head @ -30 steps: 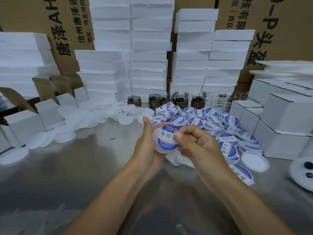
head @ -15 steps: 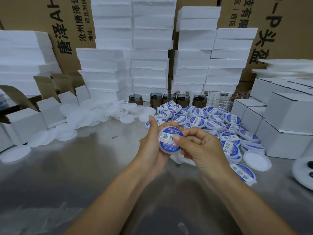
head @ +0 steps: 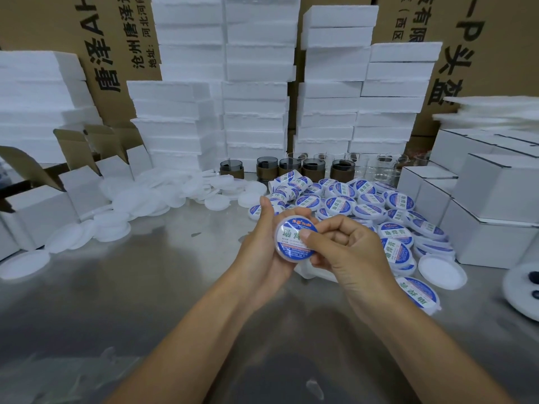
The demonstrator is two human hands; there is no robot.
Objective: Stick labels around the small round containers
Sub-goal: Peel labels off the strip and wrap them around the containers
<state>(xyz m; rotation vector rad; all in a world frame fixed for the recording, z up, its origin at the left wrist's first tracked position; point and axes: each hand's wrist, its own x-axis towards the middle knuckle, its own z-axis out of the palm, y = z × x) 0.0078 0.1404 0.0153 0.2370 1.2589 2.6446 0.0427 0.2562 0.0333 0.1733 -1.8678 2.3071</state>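
**Labelled container held in both hands over a steel surface**

A brushed steel surface (head: 116,301) runs across the view, backed by tall stacks of white foam blocks (head: 256,91) and brown cardboard cartons printed with black characters (head: 122,39). At the left stand open white cardboard boxes with raised flaps (head: 38,211), and closed white cardboard boxes (head: 495,193) are stacked at the right. A spread of plain white round lids (head: 145,199) lies along the left and middle of the surface. To the right of them is a heap of small round containers with blue-and-white labels (head: 364,199). Behind the heap stands a row of dark smoky jars (head: 313,167), with clear glass jars (head: 379,167) beside them.

Above the middle of the surface, in front of the heap, a small round white plastic container (head: 291,237) is held with its face turned to the camera. Its round blue-and-white label (head: 287,234) carries green characters. The left hand (head: 262,252) cups the container from behind and from the left, fingers curled round its rim and thumb pointing up. The right hand (head: 350,252) grips it from the right, with the thumb pressed flat on the label and the fingers curled beneath the lower edge.

One more labelled container (head: 417,293) lies beside the right wrist, with a single white lid (head: 442,271) just beyond it.
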